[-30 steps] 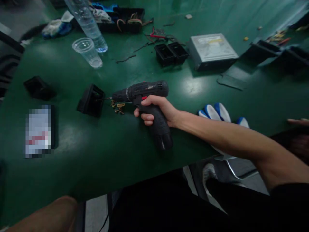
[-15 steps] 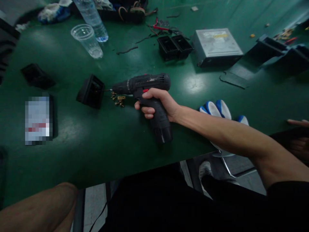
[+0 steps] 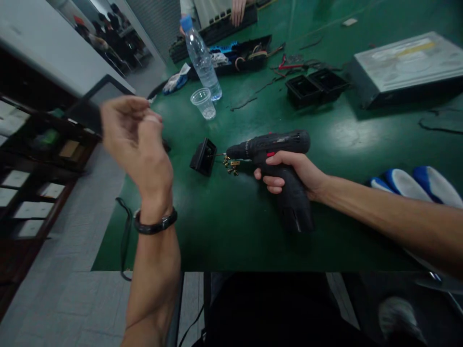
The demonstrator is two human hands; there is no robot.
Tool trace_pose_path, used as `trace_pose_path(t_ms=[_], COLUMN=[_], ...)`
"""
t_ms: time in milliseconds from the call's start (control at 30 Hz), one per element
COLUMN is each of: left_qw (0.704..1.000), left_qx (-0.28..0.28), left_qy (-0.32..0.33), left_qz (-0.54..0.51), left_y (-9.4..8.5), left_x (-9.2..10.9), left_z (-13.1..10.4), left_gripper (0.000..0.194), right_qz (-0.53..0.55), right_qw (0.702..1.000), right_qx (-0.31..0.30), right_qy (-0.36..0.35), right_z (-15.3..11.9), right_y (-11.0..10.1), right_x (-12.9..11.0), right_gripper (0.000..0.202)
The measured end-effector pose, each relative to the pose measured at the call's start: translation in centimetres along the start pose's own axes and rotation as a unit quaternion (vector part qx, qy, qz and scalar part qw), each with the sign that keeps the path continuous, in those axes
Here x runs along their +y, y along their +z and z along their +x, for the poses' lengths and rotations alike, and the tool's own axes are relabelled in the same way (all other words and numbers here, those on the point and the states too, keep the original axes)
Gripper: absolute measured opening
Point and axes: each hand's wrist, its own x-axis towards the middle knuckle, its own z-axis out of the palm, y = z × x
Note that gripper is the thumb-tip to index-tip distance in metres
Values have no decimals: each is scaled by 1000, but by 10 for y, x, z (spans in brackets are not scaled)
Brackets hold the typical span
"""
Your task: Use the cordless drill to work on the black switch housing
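Note:
My right hand (image 3: 285,171) is wrapped round the handle of a black cordless drill (image 3: 278,144), which lies on its side on the green table (image 3: 231,231). The drill's thin bit points left to a small black plastic box (image 3: 204,156) tipped on its side. Small brass screws and a brass plate (image 3: 235,164) lie under the chuck. My left hand (image 3: 141,137), with a black band at the wrist, is raised over the table's left end. Its fingers are loosely bent and a little blurred, with nothing visible in them.
Behind are a clear plastic cup (image 3: 204,103), a water bottle (image 3: 204,62) and two black boxes (image 3: 314,89). A metal drive (image 3: 408,67) and blue-white gloves (image 3: 408,185) lie at the right. Across the table, another person's hand (image 3: 238,12) rests on a dark part.
My left forearm has swung up from the lower left, bringing my left hand into view. The camera view has shifted left and up. My right hand keeps hold of the drill.

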Motion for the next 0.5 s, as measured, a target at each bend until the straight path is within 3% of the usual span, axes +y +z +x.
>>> trace_pose_path(t_ms=[67, 167, 267, 500], left_qw=[998, 982, 958, 942], left_qx=[-65, -161, -234, -247], left_qy=[-5, -66, -93, -154], left_qz=[17, 77, 140, 167], left_y=[14, 32, 42, 44], left_x=[-16, -42, -57, -60], left_z=[-14, -38, -57, -66], left_gripper=[30, 40, 48, 47], right_qz=[-2, -3, -10, -28], right_qw=[1000, 1000, 1000, 999], right_qx=[5, 12, 17, 36], right_qy=[4, 4, 4, 2], right_z=[0, -2, -2, -1], right_y=[0, 2, 5, 5], right_x=[0, -1, -2, -3], right_gripper=[28, 28, 26, 25])
